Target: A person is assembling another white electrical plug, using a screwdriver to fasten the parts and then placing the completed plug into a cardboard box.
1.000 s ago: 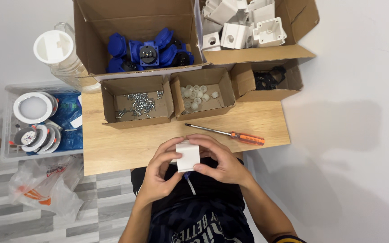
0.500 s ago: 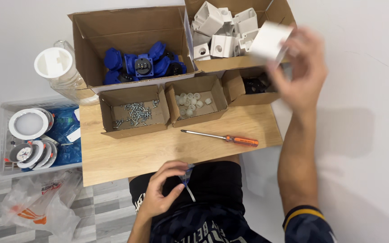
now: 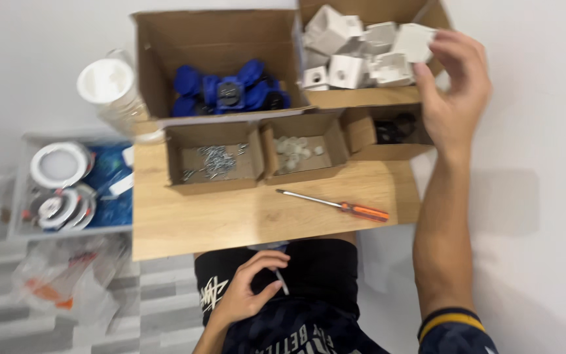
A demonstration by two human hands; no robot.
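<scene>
My right hand (image 3: 453, 92) is stretched out to the far right, fingers closed on a white square plastic box (image 3: 414, 42). It holds the box over the cardboard carton of white boxes (image 3: 355, 65). My left hand (image 3: 247, 295) rests low over my lap, below the table's front edge, fingers curled around a thin grey rod-like piece (image 3: 282, 283); what this piece is cannot be told. An orange-handled screwdriver (image 3: 339, 206) lies on the wooden table (image 3: 230, 223) between the two hands.
A big carton of blue parts (image 3: 227, 92) stands at the back. In front sit small cartons of screws (image 3: 214, 160), white caps (image 3: 296, 147) and black parts (image 3: 394, 128). Left of the table are stacked cups (image 3: 109, 85), a bin of round fittings (image 3: 67, 183) and a plastic bag (image 3: 60, 282).
My right hand lifted the white box from my lap up to the far-right carton and now lowers it among the others. My left hand stayed at my lap with the thin piece.
</scene>
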